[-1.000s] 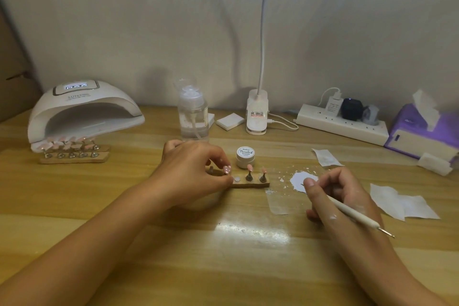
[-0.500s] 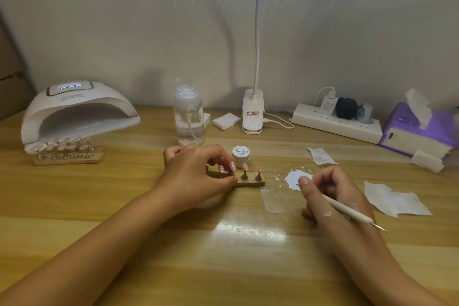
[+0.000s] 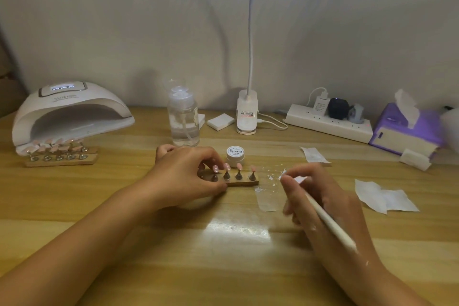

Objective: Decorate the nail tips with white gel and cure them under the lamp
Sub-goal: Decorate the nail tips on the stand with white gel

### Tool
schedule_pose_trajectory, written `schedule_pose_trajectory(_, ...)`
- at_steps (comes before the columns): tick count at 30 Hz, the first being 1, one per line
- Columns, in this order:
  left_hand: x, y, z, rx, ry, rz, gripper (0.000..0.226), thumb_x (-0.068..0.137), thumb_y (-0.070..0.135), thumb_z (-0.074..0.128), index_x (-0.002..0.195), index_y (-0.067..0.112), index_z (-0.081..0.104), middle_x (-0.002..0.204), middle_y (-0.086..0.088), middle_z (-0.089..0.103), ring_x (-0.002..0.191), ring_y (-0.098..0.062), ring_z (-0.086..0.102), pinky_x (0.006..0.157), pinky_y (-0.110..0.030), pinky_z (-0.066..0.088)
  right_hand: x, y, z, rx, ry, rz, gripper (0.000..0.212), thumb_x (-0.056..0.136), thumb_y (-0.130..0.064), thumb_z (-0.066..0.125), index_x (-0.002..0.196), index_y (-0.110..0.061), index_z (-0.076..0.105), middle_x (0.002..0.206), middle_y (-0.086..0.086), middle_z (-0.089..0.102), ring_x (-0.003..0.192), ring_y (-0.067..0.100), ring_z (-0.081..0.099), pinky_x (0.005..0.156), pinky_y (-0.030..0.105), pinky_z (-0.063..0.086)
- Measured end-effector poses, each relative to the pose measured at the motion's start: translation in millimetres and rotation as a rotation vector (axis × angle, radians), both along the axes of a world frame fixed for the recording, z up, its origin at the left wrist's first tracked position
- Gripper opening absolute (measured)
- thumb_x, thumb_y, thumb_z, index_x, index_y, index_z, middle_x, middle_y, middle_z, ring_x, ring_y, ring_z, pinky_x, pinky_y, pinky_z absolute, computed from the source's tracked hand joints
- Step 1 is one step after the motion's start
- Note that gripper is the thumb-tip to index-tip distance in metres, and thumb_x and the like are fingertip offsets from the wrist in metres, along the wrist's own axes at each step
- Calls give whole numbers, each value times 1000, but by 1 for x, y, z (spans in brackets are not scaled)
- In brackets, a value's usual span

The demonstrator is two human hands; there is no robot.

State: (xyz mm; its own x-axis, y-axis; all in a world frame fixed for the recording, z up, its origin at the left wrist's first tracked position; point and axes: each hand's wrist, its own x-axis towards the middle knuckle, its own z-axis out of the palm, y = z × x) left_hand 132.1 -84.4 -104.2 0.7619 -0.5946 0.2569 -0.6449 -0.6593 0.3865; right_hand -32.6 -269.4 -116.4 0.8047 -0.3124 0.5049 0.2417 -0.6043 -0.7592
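My left hand (image 3: 188, 176) holds the left end of a small wooden strip (image 3: 244, 182) that carries pink nail tips (image 3: 239, 166) on metal stands; its fingers pinch a stand at that end. Behind the strip stands a closed white gel jar (image 3: 234, 153). My right hand (image 3: 315, 196) grips a thin white nail pen (image 3: 330, 225), its tip near smears of white gel (image 3: 275, 177) on a clear sheet (image 3: 267, 202). At the far left the white curing lamp (image 3: 67, 112) is lit, with a second wooden strip of nail tips (image 3: 59, 155) at its mouth.
A clear pump bottle (image 3: 183, 119) and a desk light base (image 3: 246, 112) stand behind the jar. A power strip (image 3: 327, 123), a purple tissue box (image 3: 407, 126) and loose wipes (image 3: 383, 197) lie to the right. A small white pad (image 3: 220, 122) sits near the back.
My left hand set a nail tip stand down at the strip's left end. My right hand moved a little left toward the gel smears, and the pen now looks blurred.
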Motion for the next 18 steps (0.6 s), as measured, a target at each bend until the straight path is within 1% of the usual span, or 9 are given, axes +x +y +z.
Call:
schedule_pose_trajectory(2, 2, 3, 4, -4, 27, -1, 24, 72, 59, 72, 88, 44, 63, 89, 27, 64, 91, 11, 55, 101, -31, 25, -3, 1, 4, -85, -28, 25, 26, 98, -50, 49, 89, -32, 66, 55, -6, 65, 44, 4, 62, 49, 24, 52)
schedule_pose_trajectory(4, 3, 5, 6, -18, 51, -5, 19, 74, 54, 74, 84, 40, 66, 87, 22, 66, 89, 8, 58, 105, -36, 32, -2, -11, 12, -114, 3, -39, 24, 96, -49, 53, 88, -32, 69, 59, -12, 68, 52, 2, 66, 54, 32, 55)
schedule_pose_trajectory(7, 2, 7, 8, -39, 92, -5, 15, 75, 51, 75, 81, 39, 67, 87, 18, 67, 91, 5, 58, 106, -40, 34, 13, -53, 31, -207, 162, -200, 10, 94, -37, 63, 101, -31, 66, 87, -16, 73, 82, 6, 70, 73, 42, 58)
schedule_pose_trajectory(9, 2, 7, 8, -55, 109, 16, 15, 73, 50, 77, 78, 39, 68, 88, 18, 68, 93, 5, 58, 107, -41, 33, 33, -81, 40, -334, 344, -258, 15, 96, -27, 62, 110, -30, 64, 104, -9, 72, 98, 20, 67, 86, 46, 54)
schedule_pose_trajectory(11, 3, 7, 7, -64, 111, 28, 15, 72, 51, 78, 75, 40, 67, 86, 20, 68, 93, 6, 57, 106, -40, 32, 54, -99, 40, -429, 521, -236, 24, 97, -21, 62, 119, -29, 62, 119, -1, 68, 109, 25, 61, 93, 46, 50)
schedule_pose_trajectory(12, 2, 7, 7, -64, 101, 26, 15, 72, 51, 77, 75, 41, 67, 86, 21, 68, 94, 6, 57, 106, -39, 31, 63, -104, 38, -483, 590, -220, 26, 96, -21, 64, 121, -29, 62, 123, 0, 66, 112, 25, 59, 94, 44, 50)
schedule_pose_trajectory(14, 1, 7, 6, -41, 33, 6, 14, 74, 52, 74, 75, 42, 65, 84, 22, 66, 93, 7, 56, 104, -36, 26, 75, -110, 30, -598, 652, -216, 20, 95, -24, 66, 113, -31, 64, 120, 1, 66, 106, 24, 57, 83, 37, 49)
schedule_pose_trajectory(16, 0, 6, 5, -8, -62, -25, 14, 77, 52, 72, 76, 41, 64, 82, 22, 63, 91, 9, 54, 102, -33, 23, 79, -114, 24, -675, 644, -249, 13, 94, -23, 67, 98, -35, 62, 110, 2, 67, 96, 24, 57, 71, 33, 43)
schedule_pose_trajectory(18, -2, 7, 5, 9, -114, -50, 13, 79, 51, 71, 78, 40, 64, 82, 21, 63, 90, 7, 53, 101, -32, 21, 77, -117, 20, -749, 622, -298, 13, 94, -19, 66, 91, -32, 61, 104, 5, 67, 93, 27, 57, 71, 35, 46)
